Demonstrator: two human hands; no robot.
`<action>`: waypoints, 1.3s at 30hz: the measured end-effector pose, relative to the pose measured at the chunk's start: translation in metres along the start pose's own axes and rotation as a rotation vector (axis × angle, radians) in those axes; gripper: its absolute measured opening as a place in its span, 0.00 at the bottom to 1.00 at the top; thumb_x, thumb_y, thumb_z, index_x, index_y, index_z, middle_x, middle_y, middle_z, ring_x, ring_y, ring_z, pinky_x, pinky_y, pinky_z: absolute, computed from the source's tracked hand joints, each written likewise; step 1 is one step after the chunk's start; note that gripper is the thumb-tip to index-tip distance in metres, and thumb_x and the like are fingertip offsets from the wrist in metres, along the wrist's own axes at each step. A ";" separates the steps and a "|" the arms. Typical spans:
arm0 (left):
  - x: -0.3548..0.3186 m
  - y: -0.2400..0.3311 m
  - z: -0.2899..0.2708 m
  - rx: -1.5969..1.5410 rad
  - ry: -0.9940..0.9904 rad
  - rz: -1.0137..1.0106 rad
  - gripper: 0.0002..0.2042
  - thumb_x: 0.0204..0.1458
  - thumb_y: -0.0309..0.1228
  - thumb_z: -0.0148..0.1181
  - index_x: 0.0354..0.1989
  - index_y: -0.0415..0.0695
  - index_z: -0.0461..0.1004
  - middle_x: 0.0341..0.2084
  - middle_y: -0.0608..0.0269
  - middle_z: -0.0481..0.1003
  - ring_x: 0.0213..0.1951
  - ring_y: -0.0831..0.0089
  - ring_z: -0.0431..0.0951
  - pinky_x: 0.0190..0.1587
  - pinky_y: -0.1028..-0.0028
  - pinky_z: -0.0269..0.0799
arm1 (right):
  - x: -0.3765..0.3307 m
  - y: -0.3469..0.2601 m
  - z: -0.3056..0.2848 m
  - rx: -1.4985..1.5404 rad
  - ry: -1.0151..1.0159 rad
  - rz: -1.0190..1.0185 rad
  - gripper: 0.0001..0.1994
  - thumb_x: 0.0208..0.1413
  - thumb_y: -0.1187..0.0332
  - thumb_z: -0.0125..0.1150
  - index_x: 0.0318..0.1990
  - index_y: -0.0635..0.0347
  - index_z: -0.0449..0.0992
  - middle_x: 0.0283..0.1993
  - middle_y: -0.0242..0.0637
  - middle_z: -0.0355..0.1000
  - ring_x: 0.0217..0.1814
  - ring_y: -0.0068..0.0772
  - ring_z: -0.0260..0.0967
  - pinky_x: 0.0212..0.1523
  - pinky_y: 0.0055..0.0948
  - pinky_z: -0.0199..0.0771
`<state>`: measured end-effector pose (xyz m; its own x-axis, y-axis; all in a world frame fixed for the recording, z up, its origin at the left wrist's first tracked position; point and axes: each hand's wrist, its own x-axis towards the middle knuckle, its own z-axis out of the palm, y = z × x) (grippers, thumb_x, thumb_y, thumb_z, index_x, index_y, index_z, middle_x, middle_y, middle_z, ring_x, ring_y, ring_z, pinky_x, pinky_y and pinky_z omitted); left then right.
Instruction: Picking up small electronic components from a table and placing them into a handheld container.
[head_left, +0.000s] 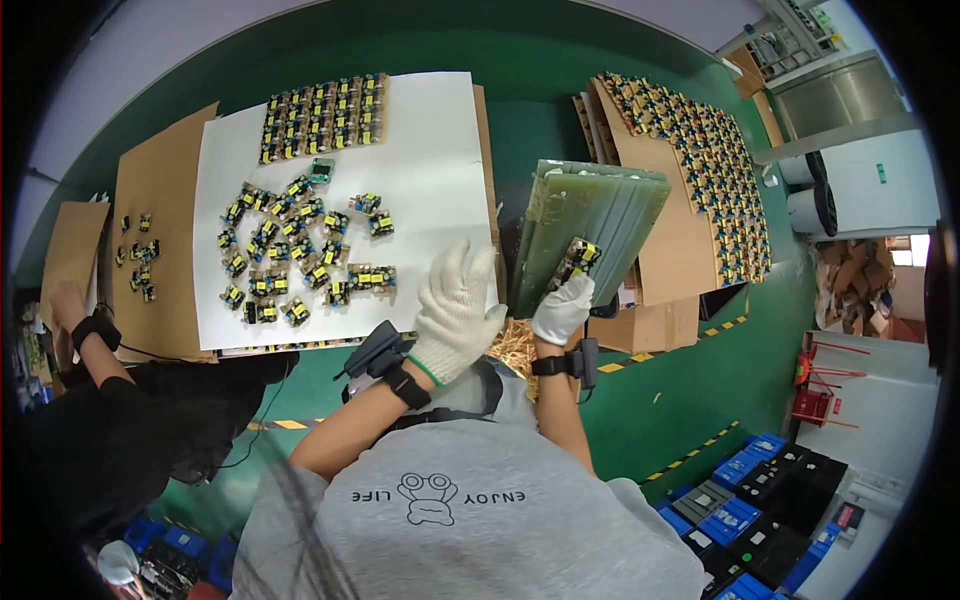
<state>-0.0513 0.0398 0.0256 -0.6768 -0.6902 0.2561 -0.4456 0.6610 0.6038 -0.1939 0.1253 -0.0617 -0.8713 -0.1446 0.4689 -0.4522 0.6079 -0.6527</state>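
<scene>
Head view: circuit board point(578, 257) held over a green ribbed panel point(612, 215)

The gloved right hand point(565, 312) appears to pinch the circuit board's near end. The gloved left hand point(455, 305), fingers extended, nothing visible in its grasp, is near the white sheet point(430, 160). Loose boards point(301, 249) lie leftward; boards in rows point(725, 168) cover cardboard point(655, 230) rightward. Likely a transfer step; the next move seemingly calls for aligned placing.

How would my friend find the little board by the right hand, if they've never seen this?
Start at the big white sheet and look right to the green block. Against it, at the right hand, is the small board with yellow and black parts. It's the only board seen against that block; its look-alikes lie on sheet and cardboard.
</scene>
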 end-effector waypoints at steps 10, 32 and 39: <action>0.017 0.008 -0.036 0.184 0.202 0.547 0.22 0.39 0.28 0.58 0.47 0.46 0.68 0.37 0.60 0.70 0.43 0.63 0.71 0.49 0.62 0.67 | 0.017 -0.059 -0.057 0.259 -0.849 -0.382 0.27 0.65 0.52 0.28 0.37 0.67 0.72 0.27 0.51 0.71 0.30 0.48 0.72 0.30 0.40 0.67; -0.070 -0.171 -0.165 0.140 0.465 -0.746 0.27 0.39 0.41 0.65 0.47 0.44 0.67 0.32 0.53 0.71 0.34 0.54 0.72 0.38 0.61 0.67 | -0.088 -0.298 0.089 0.386 -1.310 -0.456 0.18 0.61 0.58 0.46 0.44 0.66 0.70 0.37 0.52 0.72 0.39 0.50 0.71 0.40 0.40 0.68; -0.101 -0.231 -0.193 0.310 0.502 -1.142 0.25 0.43 0.39 0.62 0.50 0.46 0.64 0.35 0.52 0.72 0.37 0.53 0.73 0.40 0.60 0.68 | -0.179 -0.387 0.146 0.383 -1.302 -1.049 0.13 0.45 0.57 0.62 0.34 0.56 0.77 0.27 0.43 0.74 0.32 0.45 0.73 0.37 0.38 0.70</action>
<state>0.2330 -0.0999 0.0062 0.4409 -0.8975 0.0084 -0.7865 -0.3818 0.4855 0.1089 -0.1976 0.0203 0.3236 -0.9377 0.1266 -0.7343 -0.3332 -0.5914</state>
